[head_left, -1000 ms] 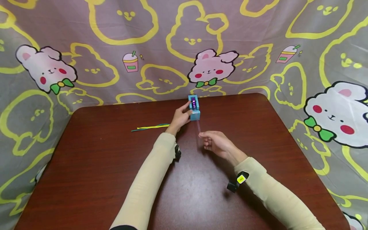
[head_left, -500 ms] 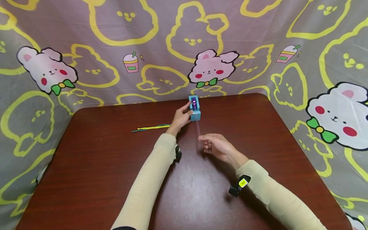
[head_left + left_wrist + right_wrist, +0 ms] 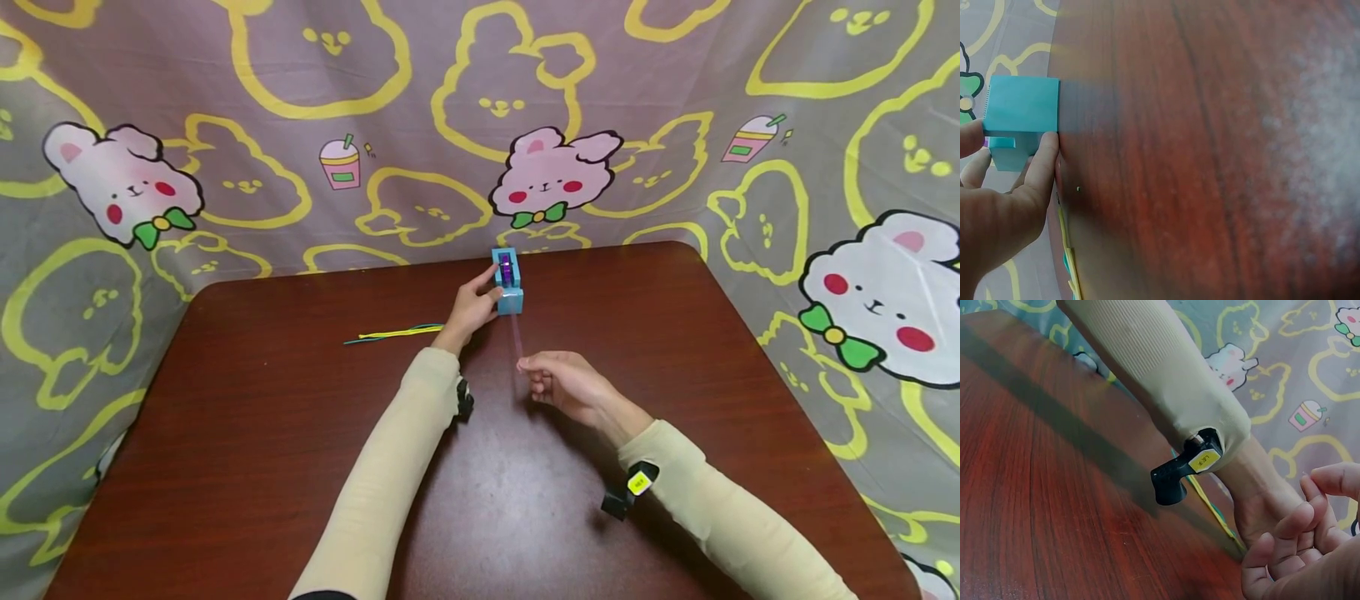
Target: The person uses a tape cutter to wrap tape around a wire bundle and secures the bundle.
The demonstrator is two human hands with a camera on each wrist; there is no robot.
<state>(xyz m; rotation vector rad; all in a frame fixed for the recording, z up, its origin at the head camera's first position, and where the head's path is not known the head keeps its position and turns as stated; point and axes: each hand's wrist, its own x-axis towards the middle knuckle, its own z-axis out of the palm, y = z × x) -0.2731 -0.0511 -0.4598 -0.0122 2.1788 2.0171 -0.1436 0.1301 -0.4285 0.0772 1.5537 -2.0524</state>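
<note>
A light blue tape dispenser (image 3: 510, 302) with a purple core stands near the far edge of the table. My left hand (image 3: 471, 308) grips it from the left side; in the left wrist view, the fingers and thumb hold the blue body (image 3: 1022, 103). From the dispenser's near end a strip of clear tape (image 3: 516, 335) stretches towards me. My right hand (image 3: 572, 387) pinches the strip's free end between thumb and index finger, above the tabletop. In the right wrist view, the right hand (image 3: 1316, 550) shows its other fingers loosely curled.
Thin yellow and blue-green strands (image 3: 397, 332) lie on the dark brown table (image 3: 262, 417), left of the left hand. A curtain (image 3: 420, 83) with cartoon bunnies hangs behind the table and at its sides.
My right hand has drawn slightly back towards me, and the visible tape strip is longer. The left hand and the dispenser have stayed nearly still.
</note>
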